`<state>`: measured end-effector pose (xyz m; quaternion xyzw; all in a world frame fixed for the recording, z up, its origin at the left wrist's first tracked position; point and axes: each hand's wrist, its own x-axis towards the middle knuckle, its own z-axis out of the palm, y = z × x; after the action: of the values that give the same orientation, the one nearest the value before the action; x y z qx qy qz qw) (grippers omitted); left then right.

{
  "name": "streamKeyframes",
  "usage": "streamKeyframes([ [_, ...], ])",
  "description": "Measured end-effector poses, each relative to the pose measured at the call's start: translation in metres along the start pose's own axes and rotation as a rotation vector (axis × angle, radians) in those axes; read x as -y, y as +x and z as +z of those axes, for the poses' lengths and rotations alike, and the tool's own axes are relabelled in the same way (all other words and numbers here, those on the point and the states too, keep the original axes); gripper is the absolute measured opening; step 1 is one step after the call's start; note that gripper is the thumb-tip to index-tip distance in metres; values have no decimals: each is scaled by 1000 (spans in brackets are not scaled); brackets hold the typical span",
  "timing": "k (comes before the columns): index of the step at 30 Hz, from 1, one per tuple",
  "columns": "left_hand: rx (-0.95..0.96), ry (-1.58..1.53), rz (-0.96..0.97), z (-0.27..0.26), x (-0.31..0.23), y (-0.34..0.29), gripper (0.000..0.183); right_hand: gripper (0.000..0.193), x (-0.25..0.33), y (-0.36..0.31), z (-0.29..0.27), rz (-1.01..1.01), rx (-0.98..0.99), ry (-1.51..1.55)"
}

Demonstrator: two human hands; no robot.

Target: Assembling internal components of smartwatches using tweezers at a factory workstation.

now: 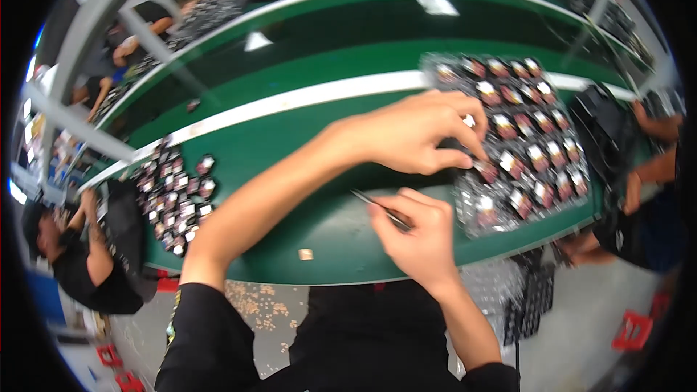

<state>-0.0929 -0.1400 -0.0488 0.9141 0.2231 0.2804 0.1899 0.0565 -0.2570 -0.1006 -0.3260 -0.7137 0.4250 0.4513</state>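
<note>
My left hand reaches across to the right, over the near left part of a clear plastic tray. Its thumb and index finger close at a small dark part with a pale top that sits in the tray; motion blur softens the fingertips. Closer to me, my right hand is wrapped round a slim dark pointed tool, its tip directed left above the green table. Several rows of similar parts fill the tray. A tiny beige square lies near the table's front edge.
A loose heap of similar dark parts lies on the table at the left. A white rail runs along behind the work surface. People sit at both sides, one at the left. Beige bits litter the floor.
</note>
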Motion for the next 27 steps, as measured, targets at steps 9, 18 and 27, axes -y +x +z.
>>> streamKeyframes([
  [9, -209, 461, -612, -108, 52, -199, 22, 11, -1, -5, -11, 52, 10, -89],
  [18, -283, 930, -1082, -200, 77, -398, 27, 13, 3, -2, -6, 17, 28, -52],
  [27, -149, 86, -636, -55, -40, -187, 51, 11, -2, 0, -5, 75, -46, -128],
])
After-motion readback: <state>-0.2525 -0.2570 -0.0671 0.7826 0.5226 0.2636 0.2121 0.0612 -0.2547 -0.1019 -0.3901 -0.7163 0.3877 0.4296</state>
